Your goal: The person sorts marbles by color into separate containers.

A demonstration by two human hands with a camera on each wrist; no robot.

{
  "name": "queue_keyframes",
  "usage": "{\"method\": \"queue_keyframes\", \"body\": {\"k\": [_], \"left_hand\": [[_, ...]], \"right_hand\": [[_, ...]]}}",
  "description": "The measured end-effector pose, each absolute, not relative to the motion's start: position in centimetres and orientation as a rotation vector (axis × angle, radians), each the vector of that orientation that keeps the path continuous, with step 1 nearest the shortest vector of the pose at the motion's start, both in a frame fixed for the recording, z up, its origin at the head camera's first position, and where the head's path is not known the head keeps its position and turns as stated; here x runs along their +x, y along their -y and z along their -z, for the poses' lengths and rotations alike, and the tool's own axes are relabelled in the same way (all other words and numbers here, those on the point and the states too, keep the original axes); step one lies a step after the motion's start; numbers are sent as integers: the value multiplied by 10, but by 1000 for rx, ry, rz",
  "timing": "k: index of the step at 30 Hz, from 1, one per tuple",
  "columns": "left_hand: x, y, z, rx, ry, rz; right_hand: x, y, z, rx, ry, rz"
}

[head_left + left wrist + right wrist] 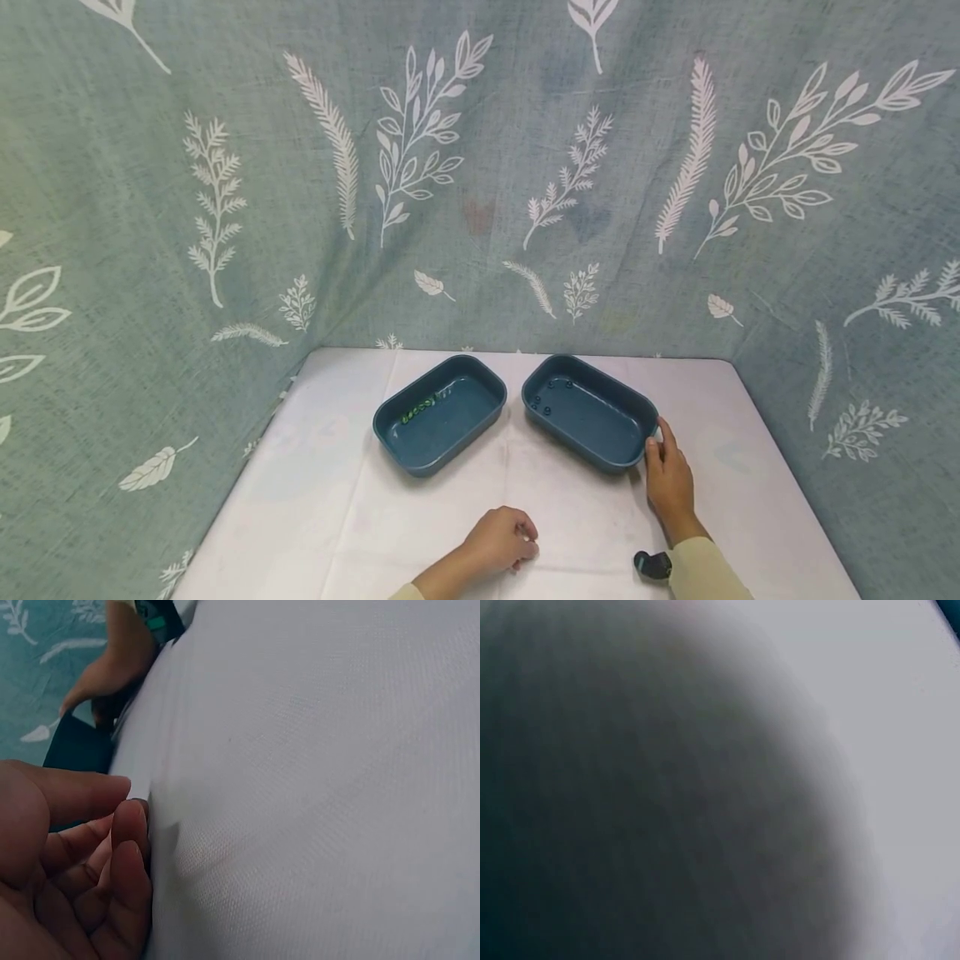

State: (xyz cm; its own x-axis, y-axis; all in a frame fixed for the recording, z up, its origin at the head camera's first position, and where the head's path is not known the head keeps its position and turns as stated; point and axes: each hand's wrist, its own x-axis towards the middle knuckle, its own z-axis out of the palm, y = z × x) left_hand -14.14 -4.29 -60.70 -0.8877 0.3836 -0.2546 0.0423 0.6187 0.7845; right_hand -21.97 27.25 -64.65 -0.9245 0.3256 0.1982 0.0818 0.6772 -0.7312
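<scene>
Two dark blue rectangular trays stand at the table's far side. In the left tray [457, 425], small green pieces [418, 409] lie in a row along the wall, with paler bits beside them. Several small dark round pieces [547, 411] are at the left end of the right tray [592, 421]. My right hand [671, 479] grips the right tray's near right end, thumb by the rim. My left hand [501, 540] rests on the table in front of the trays, fingers loosely curled with nothing visible in them. The right wrist view is mostly blocked by a dark blur.
A white cloth [337, 500] covers the table. Grey-green fabric [480, 275] with white leaf prints hangs behind it and along both sides. A black device [652, 565] sits at my right wrist, beside the sleeve.
</scene>
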Motion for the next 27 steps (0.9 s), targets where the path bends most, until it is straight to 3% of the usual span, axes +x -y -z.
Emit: {"method": "queue_keyframes", "body": {"k": [17,27], "left_hand": [[-145,46,612,356,-2431,-1193],[-152,55,614,222,-2179,-1493]], "right_hand": [[-220,-272,644,-331,2603,-1102],[-218,-273,645,-320,2605,-1096]]}}
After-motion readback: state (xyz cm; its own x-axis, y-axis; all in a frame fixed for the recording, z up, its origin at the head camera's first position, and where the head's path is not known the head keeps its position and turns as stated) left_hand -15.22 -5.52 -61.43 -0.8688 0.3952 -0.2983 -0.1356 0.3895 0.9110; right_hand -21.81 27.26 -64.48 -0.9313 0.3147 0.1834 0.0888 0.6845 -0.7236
